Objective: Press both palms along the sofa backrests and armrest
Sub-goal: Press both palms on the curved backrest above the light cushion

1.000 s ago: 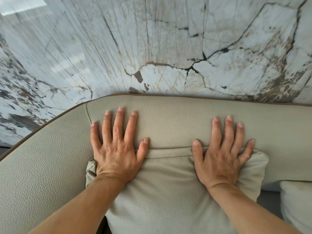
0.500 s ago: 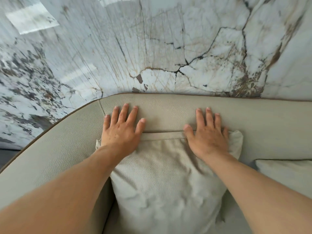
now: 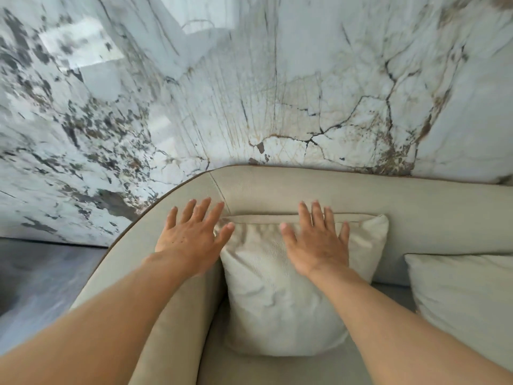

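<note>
The beige leather sofa backrest (image 3: 416,207) runs across the middle and curves down on the left into the armrest (image 3: 130,262). A beige cushion (image 3: 277,295) leans in the corner against the backrest. My left hand (image 3: 191,234) lies flat with fingers spread where the armrest curve meets the backrest, its thumb at the cushion's top left corner. My right hand (image 3: 316,240) lies palm down on the upper part of the cushion, its fingertips reaching the cushion's top edge at the backrest. Neither hand holds anything.
A white marble wall (image 3: 277,93) with dark veins rises right behind the sofa. A second beige cushion (image 3: 466,295) leans at the right. Grey floor (image 3: 36,273) shows at the left beyond the armrest.
Both hands have slid down and left: the left one off the cushion onto the armrest curve, the right one lower on the cushion. The view has pulled back, showing more sofa and floor.
</note>
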